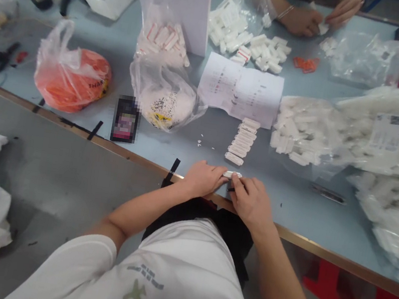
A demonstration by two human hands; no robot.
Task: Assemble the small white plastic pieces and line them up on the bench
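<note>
A small white plastic piece [232, 175] lies between my hands at the table's front edge. My left hand [204, 178] is closed on its left end. My right hand [250, 198] presses its fingers on the right end, with a thin dark tool [231, 189] under the fingers. Just beyond, a column of similar white pieces [241, 143] lies on the table. Several tiny white bits [199, 143] are scattered left of that column. Behind it is an unfolded printed sheet [240, 89].
Bags of white parts [308, 131] fill the right side. A bag with orange contents [78, 77], a phone [125, 119] and a bag of small parts [167, 104] stand left. Across the table, another person's hands [306, 22] work near a white pile [268, 51].
</note>
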